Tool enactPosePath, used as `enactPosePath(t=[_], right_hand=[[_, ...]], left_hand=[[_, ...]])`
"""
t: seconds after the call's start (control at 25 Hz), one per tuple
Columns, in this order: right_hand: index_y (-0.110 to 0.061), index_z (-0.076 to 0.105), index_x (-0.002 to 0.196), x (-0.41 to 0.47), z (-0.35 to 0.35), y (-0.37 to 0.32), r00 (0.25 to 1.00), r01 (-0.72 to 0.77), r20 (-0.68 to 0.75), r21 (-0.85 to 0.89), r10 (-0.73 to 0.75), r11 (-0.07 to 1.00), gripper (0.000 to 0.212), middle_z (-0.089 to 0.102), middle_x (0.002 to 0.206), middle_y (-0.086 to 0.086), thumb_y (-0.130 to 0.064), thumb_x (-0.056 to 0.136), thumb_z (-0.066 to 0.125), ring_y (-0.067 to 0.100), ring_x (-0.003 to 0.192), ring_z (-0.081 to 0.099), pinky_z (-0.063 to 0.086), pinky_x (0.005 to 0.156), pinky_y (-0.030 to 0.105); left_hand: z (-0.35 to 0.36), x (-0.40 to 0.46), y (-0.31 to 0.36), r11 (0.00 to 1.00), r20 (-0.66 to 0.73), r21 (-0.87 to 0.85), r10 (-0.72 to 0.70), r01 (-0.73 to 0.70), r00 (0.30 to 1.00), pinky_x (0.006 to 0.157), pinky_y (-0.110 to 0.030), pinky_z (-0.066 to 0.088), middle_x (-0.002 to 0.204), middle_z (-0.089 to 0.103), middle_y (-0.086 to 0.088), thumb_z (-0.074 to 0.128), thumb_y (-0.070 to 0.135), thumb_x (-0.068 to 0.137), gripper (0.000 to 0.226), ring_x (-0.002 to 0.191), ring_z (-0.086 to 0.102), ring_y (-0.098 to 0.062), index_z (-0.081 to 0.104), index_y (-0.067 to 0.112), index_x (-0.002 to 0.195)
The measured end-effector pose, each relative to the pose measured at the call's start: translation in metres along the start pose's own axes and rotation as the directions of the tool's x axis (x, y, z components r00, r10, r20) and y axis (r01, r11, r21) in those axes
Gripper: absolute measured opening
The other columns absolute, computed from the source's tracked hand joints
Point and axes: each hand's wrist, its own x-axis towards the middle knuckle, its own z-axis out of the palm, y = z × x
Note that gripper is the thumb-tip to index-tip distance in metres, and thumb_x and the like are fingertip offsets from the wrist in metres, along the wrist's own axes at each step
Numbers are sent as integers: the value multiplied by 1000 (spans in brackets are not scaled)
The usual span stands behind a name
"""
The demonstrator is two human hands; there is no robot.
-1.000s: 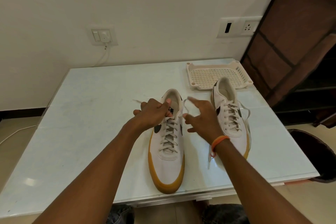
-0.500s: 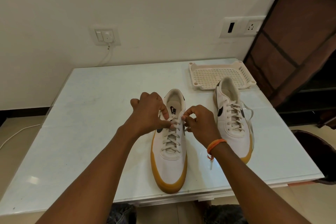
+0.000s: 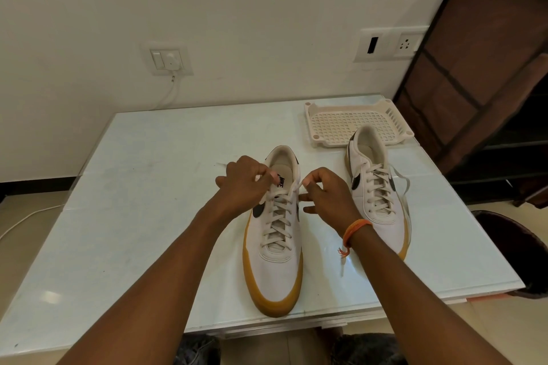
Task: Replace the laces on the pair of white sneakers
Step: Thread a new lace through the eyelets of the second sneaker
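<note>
Two white sneakers with gum-yellow soles stand on the pale table [image 3: 142, 216], toes toward me. The nearer sneaker [image 3: 275, 270] is in the middle, laced with a white lace [image 3: 278, 216]. My left hand [image 3: 243, 184] is curled at its collar on the left and pinches a lace end. My right hand [image 3: 326, 192] pinches the other lace end at the top eyelets on the right. The second sneaker [image 3: 376, 187] stands to the right, laced, with a loose lace tail [image 3: 404, 184] hanging off its right side.
A cream perforated plastic tray [image 3: 326, 109] lies at the table's back right, just behind the second sneaker. A brown fabric rack [image 3: 486, 68] stands right of the table. A dark stool [image 3: 516, 252] is at the right edge. Wall sockets [image 3: 170, 59] sit behind.
My hands came together from apart onto the top of the nearer sneaker's lacing, and both now pinch lace ends close to the tongue.
</note>
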Motion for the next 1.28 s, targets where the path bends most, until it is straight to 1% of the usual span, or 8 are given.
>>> enactPosePath(t=[0.12,0.32,0.44,0.56,0.68,0.84,1.0,1.28], right_hand=[[-3,52,96,2,-11,-6,997,-56,-35,163,62,985,12,55,99,5,-12,100,46,25,80,71,60,71,49],[-13,54,83,5,-13,-7,993,9,-118,108,4,994,16,57,98,4,-8,98,50,22,78,70,60,66,43],[-19,57,81,13,-26,-1,960,69,-272,0,-67,998,17,58,102,10,-6,93,55,27,84,68,60,67,46],[-19,61,91,12,-57,0,876,59,-446,-279,-183,959,5,52,111,6,-16,89,64,26,90,63,56,77,40],[-16,51,121,-8,-80,9,862,-219,-500,-510,-80,831,54,44,126,13,-40,79,75,36,112,51,48,89,46],[-16,-7,152,-41,-68,37,866,-500,-324,-556,381,664,136,8,155,21,-65,60,80,44,139,22,28,108,61],[-14,-14,151,-55,-56,49,886,-463,-352,-637,302,617,132,10,153,23,-54,67,79,47,135,25,32,109,54],[-18,-9,151,-101,-10,39,917,-397,-285,-708,278,584,128,11,146,18,-70,63,69,41,129,28,37,102,47]], left_hand=[[1,3,-4,973,50,194,116,-124,992,84,-35,25,117,48,9,46,11,99,41,114,37,-17,68,44,107],[4,5,-8,935,71,329,117,-134,991,85,-38,26,114,51,9,46,-2,90,53,114,38,-20,67,44,104],[4,5,-10,959,59,263,97,-109,994,83,-35,24,112,49,9,43,-4,89,54,114,42,-19,67,42,105],[12,-9,-10,979,-102,187,99,-79,990,92,-39,33,128,47,-2,50,15,94,37,122,42,-26,55,28,128],[27,-43,1,980,-169,-49,-196,191,966,96,-45,41,133,42,-11,62,56,85,70,126,39,-32,42,13,135],[52,-85,13,929,60,199,-330,313,942,98,-44,41,137,35,-12,65,80,63,113,129,35,-33,27,8,141],[63,-100,8,929,-39,253,-268,269,963,94,-37,42,130,39,-10,65,82,60,110,121,40,-28,32,9,135],[66,-103,2,925,-76,281,-245,257,967,95,-36,40,131,41,-11,57,85,64,107,119,41,-29,34,9,136]])
